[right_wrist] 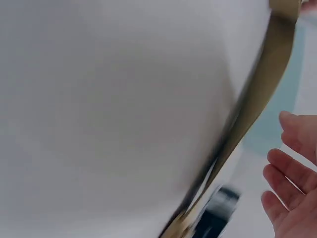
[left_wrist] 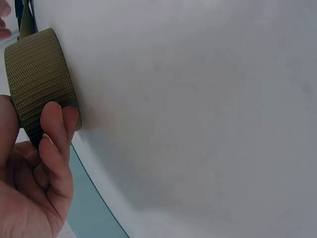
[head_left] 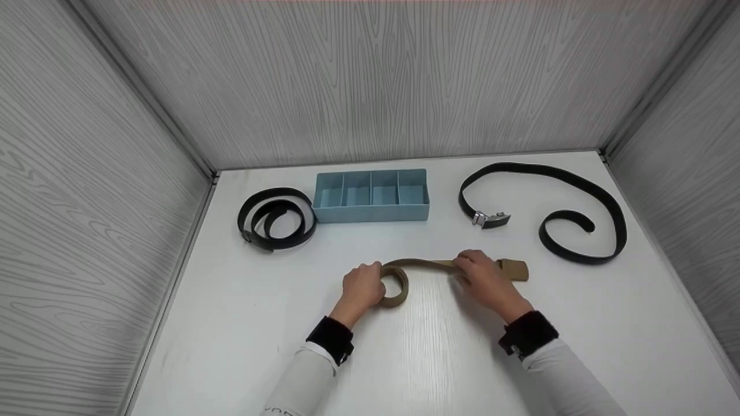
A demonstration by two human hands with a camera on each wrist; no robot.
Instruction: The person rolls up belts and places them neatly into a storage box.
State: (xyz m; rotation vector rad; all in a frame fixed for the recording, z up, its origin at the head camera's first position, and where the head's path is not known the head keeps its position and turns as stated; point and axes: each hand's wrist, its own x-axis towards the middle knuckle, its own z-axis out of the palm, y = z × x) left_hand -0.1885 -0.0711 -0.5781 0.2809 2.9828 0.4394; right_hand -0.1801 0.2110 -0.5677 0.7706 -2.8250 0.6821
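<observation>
A tan woven belt (head_left: 425, 263) lies across the middle of the white table, its left part rolled into a coil standing on edge. My left hand (head_left: 363, 286) pinches this coil at its left side; the left wrist view shows thumb and fingers on either side of the webbing (left_wrist: 39, 74). From the coil the strap runs right to a tan buckle (head_left: 514, 270). Beside that strap, close to the buckle end, is my right hand (head_left: 488, 283). In the right wrist view its fingers (right_wrist: 292, 168) are loosely spread, apart from the strap (right_wrist: 257, 84).
Behind the hands stands a blue box (head_left: 370, 214) with several compartments. A coiled black belt (head_left: 277, 192) lies against its left side. To the right, another black belt (head_left: 618, 231) with a silver buckle (head_left: 488, 219) curves loosely. Grey panels enclose the table's back and sides.
</observation>
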